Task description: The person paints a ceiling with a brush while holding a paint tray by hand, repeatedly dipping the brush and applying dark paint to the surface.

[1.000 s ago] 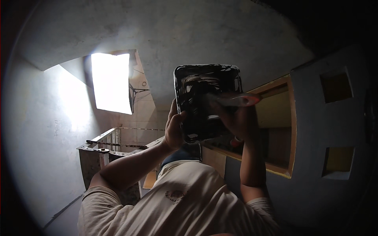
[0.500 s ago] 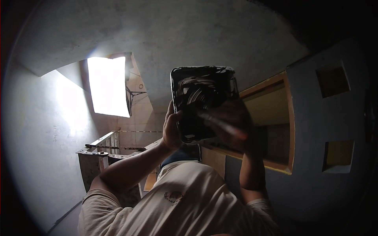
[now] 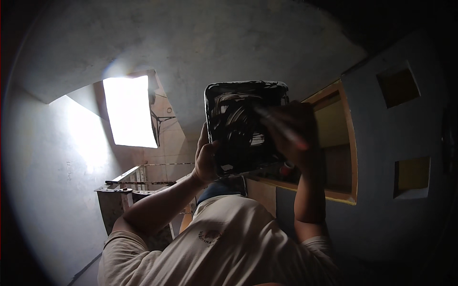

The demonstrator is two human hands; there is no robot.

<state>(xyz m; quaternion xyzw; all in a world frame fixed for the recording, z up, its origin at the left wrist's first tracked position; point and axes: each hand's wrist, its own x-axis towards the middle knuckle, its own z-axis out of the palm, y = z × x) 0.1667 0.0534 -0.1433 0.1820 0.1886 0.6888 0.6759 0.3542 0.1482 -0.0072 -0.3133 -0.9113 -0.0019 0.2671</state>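
Basically, our left hand (image 3: pixel 206 161) grips the left edge of the tray (image 3: pixel 245 83), held out in front of us; our right hand (image 3: pixel 295 127) grasps a blurred brush (image 3: pixel 282 126) over it. Dark coating (image 3: pixel 228 145) already covers most; pale patches (image 3: pixel 257 139) mid-tray and lower left look uncoated.

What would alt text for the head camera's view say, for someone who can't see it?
A person's left hand grips the edge of a black-smeared rectangular tray, while the right hand holds a blurred brush at it. A glaring white rectangle and a ladder-like frame appear to the left, a wood-framed opening to the right.
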